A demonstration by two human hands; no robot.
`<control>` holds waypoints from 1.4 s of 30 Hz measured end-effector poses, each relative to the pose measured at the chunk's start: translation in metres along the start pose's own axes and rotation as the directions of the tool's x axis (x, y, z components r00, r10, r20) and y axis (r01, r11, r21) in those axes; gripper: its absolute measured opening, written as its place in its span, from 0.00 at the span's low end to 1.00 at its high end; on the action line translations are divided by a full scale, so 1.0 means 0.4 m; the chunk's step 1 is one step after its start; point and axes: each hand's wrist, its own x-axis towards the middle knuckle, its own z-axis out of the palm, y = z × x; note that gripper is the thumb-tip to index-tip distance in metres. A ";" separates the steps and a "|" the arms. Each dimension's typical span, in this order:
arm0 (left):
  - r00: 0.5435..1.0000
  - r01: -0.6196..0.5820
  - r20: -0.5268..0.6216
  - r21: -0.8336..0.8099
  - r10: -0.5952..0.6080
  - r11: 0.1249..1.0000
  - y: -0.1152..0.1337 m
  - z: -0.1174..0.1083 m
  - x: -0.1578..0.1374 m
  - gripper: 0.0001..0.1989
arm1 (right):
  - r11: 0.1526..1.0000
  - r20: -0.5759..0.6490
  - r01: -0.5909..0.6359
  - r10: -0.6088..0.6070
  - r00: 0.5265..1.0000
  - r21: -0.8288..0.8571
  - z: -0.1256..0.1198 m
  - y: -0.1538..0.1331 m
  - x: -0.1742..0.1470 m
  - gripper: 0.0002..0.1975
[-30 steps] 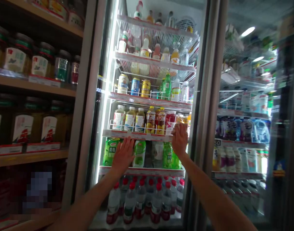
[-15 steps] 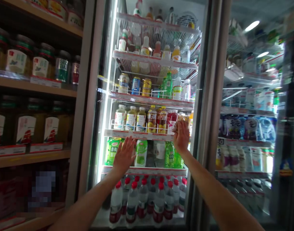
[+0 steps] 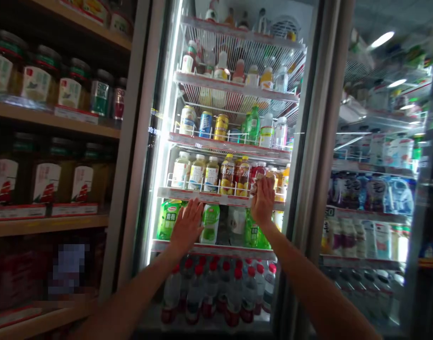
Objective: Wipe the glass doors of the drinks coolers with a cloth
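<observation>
My left hand lies flat with its fingers stretched out against the glass door of a lit drinks fridge. Behind it stand green drink bottles, partly covered by the hand. My right hand presses a crumpled brownish cloth to the glass. This cloth sits at the height of the shelf with red-drink bottles and yellow-capped tea bottles. Most of it is hidden behind the fingers and palm.
Metal door frames run upright at the fridge's sides. To the left, wooden shelves carry large jars. A second glass-fronted fridge with bottles is on the right. Red-capped bottles fill the bottom of the middle fridge.
My right hand has slid a little left across the glass with the cloth, which now shows more beside the fingers. My left hand keeps its place. The view has shifted slightly.
</observation>
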 end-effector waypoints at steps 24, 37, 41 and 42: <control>0.882 0.249 -0.394 -0.077 -0.258 0.966 -0.186 0.000 0.112 0.27 | 0.983 0.001 0.139 -0.140 0.990 -0.117 0.000 0.077 0.006 0.26; 0.941 -0.162 -0.311 -0.063 0.135 0.985 0.019 0.029 0.124 0.23 | 0.977 -0.023 0.141 -0.146 0.989 -0.159 0.012 0.090 -0.022 0.28; 0.808 0.342 -0.448 -0.173 -0.383 0.924 -0.101 0.018 0.095 0.27 | 0.981 -0.030 0.121 -0.127 0.991 -0.153 0.018 0.089 -0.025 0.28; 0.799 0.355 -0.449 -0.185 -0.400 0.916 -0.088 0.023 0.093 0.27 | 0.981 -0.032 0.115 -0.122 0.992 -0.156 0.019 0.089 -0.025 0.28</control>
